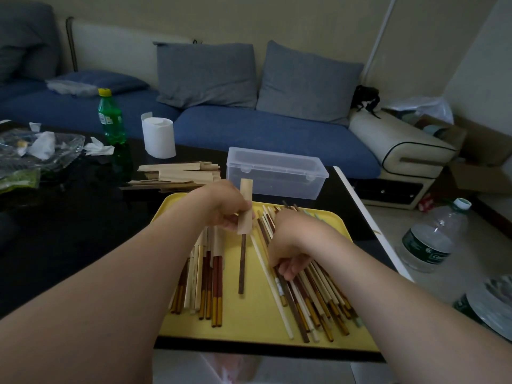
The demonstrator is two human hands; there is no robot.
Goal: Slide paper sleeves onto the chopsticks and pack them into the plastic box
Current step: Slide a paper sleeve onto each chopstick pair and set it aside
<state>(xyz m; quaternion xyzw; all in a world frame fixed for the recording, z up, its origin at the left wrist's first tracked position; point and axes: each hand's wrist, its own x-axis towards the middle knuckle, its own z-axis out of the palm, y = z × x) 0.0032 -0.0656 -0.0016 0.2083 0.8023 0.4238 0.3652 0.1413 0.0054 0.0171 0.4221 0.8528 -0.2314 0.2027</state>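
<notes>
My left hand (225, 207) holds a tan paper sleeve (246, 209) upright over the yellow tray (249, 325). A dark brown chopstick (242, 266) sticks out of the sleeve's lower end and points toward me. My right hand (289, 245) rests knuckles-up on a heap of loose chopsticks (313, 297) at the tray's right, fingers curled around some of them. On the tray's left lie sleeved chopsticks (206, 275). The clear plastic box (275, 173) stands shut beyond the tray. A pile of empty sleeves (177, 174) lies left of the box.
The black table (69, 217) also carries a green bottle (110, 117), a white paper roll (158, 137) and a glass dish with tissues (41, 151). Behind it is a blue sofa (249, 128). Water bottles (432, 239) stand on the floor at right.
</notes>
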